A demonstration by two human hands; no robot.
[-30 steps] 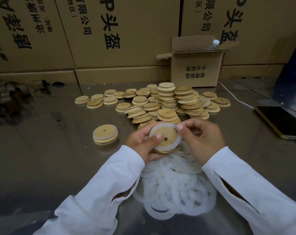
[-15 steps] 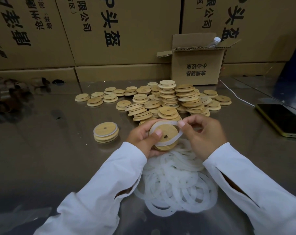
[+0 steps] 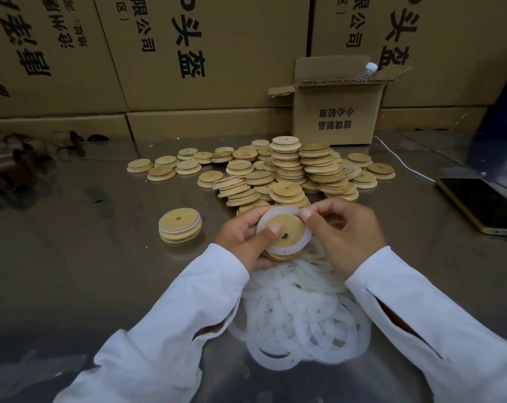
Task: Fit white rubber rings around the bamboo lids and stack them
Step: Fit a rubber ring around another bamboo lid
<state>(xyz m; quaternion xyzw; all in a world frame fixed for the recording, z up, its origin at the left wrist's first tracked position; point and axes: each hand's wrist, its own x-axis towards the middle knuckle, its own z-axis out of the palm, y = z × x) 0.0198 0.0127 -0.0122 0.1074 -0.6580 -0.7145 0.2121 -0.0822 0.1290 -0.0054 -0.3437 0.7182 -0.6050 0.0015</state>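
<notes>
Many bamboo lids (image 3: 287, 170) litter a reflective table (image 3: 72, 257) before cardboard cartons (image 3: 217, 53).

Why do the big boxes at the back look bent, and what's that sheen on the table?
Head view: the wide-angle lens bows the cardboard boxes toward the frame edges; the metal table mirrors them dully; light is dim, yet the bamboo lid and white rubber ring at centre are sharp, the far left corner murky.

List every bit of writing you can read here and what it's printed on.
"玻璃制品", "小心轻放", upside down: small open carton.
"P头盔", "限公司", sideways: middle carton.
"头盔", "限公司", sideways: right carton.
Left carton: print cut off and blurred, unreadable.
</notes>
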